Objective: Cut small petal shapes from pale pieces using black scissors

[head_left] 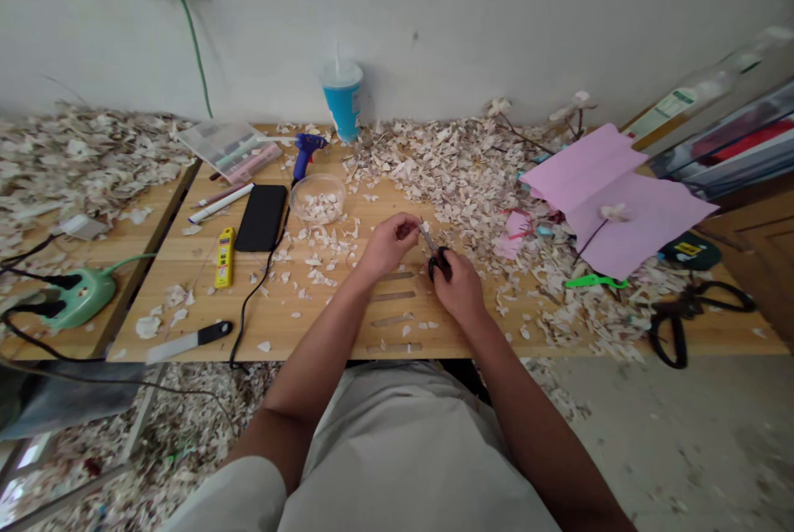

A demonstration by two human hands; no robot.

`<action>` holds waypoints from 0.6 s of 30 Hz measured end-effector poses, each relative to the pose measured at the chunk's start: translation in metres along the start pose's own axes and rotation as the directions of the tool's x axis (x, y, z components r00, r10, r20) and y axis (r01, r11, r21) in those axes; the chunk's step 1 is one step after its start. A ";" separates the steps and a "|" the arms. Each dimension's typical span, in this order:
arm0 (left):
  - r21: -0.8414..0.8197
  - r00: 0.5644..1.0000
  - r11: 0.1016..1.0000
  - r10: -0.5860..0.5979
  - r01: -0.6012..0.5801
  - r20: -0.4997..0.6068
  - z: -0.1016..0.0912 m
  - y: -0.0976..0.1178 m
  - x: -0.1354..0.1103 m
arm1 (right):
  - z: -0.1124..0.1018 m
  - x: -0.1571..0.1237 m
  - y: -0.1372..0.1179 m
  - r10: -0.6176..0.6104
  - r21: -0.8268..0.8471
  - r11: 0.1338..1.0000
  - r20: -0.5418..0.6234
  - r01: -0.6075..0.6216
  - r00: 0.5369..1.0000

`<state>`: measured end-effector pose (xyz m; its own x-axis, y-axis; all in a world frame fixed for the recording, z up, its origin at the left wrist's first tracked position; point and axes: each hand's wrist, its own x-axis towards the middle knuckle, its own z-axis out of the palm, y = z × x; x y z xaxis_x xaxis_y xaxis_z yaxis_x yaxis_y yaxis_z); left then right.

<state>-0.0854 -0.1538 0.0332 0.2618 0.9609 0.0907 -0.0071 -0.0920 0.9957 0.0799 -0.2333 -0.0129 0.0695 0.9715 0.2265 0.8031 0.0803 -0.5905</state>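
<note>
My right hand [460,290] is closed around the black handles of small scissors [429,241], whose blades point up and left toward my left hand. My left hand [392,244] is closed in a pinch beside the scissor tips; what its fingers hold is too small to make out. A whitish speck shows near the blade tips. Left of my hands, a clear round plastic tub [318,199] holds several pale flakes. Beyond the scissors spreads a heap of pale, dry flakes [428,164]. Below my hands, several slots [394,295] cross the wooden tabletop [335,325].
To the left lie a black phone [261,218], a yellow packet [224,257], a blue glue gun [306,155] and a black-handled blade [192,340]. A blue cup [343,102] stands by the wall. Pink paper [633,222] and large black-handled shears [676,325] lie right.
</note>
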 end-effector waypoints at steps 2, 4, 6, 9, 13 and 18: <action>-0.001 1.000 1.000 -0.004 0.004 -0.018 -0.001 0.000 0.001 | 0.000 0.000 -0.001 0.011 -0.001 1.000 0.006 -0.011 1.000; -0.049 0.999 0.998 -0.036 0.034 -0.026 0.001 -0.002 0.001 | -0.001 0.001 -0.001 0.029 0.004 1.000 0.009 -0.029 1.000; -0.163 0.995 0.982 -0.101 0.097 -0.017 0.006 -0.003 0.000 | -0.001 0.001 -0.001 0.038 0.018 0.999 0.007 -0.038 0.999; -0.443 0.974 0.870 -0.226 0.217 0.032 0.016 -0.006 -0.004 | -0.001 0.001 -0.001 0.034 0.039 0.999 -0.013 -0.033 0.999; -0.656 0.944 0.695 -0.320 0.293 0.083 0.026 -0.009 -0.008 | -0.002 0.001 -0.002 0.034 0.016 0.999 -0.009 -0.034 0.999; -0.529 0.968 0.821 -0.249 0.215 0.006 0.023 -0.012 -0.005 | -0.003 0.002 -0.004 0.026 -0.008 1.000 -0.006 -0.026 1.000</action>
<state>-0.0645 -0.1637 0.0201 0.2615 0.9518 -0.1603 -0.4605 0.2690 0.8459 0.0788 -0.2327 -0.0081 0.0944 0.9719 0.2158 0.8054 0.0528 -0.5904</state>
